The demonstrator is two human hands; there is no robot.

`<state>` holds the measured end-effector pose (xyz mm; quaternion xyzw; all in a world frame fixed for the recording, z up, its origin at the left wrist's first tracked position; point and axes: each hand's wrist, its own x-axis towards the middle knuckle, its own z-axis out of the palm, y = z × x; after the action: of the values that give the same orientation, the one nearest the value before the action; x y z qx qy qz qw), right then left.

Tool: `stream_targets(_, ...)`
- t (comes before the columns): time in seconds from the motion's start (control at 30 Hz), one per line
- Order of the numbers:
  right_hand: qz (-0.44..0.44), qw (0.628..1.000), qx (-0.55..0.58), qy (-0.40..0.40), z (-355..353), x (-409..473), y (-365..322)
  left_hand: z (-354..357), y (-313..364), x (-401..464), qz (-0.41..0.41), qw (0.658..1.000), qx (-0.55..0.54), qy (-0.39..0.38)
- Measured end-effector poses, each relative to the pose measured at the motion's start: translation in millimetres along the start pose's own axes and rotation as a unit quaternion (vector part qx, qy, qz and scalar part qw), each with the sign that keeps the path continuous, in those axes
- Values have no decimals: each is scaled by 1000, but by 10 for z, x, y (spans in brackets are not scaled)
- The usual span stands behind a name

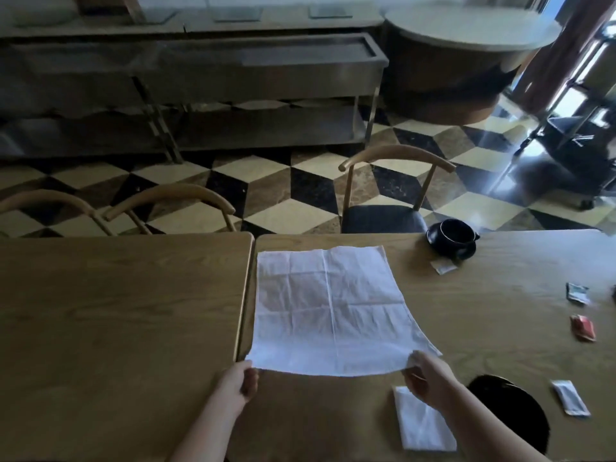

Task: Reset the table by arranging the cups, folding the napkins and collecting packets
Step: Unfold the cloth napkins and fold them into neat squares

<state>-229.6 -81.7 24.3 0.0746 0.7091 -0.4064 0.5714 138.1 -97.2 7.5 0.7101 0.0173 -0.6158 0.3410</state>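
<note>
A white cloth napkin (328, 308) lies unfolded and creased in the centre of the frame, spread flat on the right-hand wooden table (493, 328) with its left edge running along the seam between the two tables. Its near edge is lifted slightly off the wood. The left hand (238, 383) pinches the near left corner between thumb and curled fingers, and the right hand (425, 378) pinches the near right corner the same way, so the napkin stretches away from both hands toward the top of the frame.

Just below the right hand, at the lower centre-right, a second napkin (421, 425), already folded into a narrow rectangle, lies on the table, partly covered by the right forearm. Right of it sits a round black object (513, 411), a saucer or plate as far as can be told, near the table's front edge. Further right, a white packet (570, 401) lies flat.

Along the right edge of the frame are a red packet (583, 327) and, above it, a dark green and white packet (577, 293). A pale packet (442, 267) lies in the upper right part of the tabletop, just beside a black cup (455, 235) standing on a black saucer (466, 251) near the far edge.

The left-hand table (116, 311) fills the left of the frame. Beyond the tables stand wooden chairs (396, 155), a chequered tile floor (283, 181) and, at the top, a steel serving counter (233, 61).
</note>
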Motion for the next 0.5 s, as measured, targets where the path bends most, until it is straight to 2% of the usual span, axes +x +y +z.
stream_targets(0.1, -11, 999, -36, 27, -130, 73, 157, -39, -163, 12, -3, 999, 43, 24)
stream_targets(0.23, -47, 997, -52, 29, -242, 75, 154, -57, -176, -34, 6, 999, 19, 28)
stream_targets(0.37, -125, 991, -36, 23, -195, -40, -70, -5, 43, -109, 100, 994, -29, 39)
stream_targets(0.5, -187, 981, -50, -5, -106, -101, -413, 103, 346, -141, 159, 984, -74, -10)
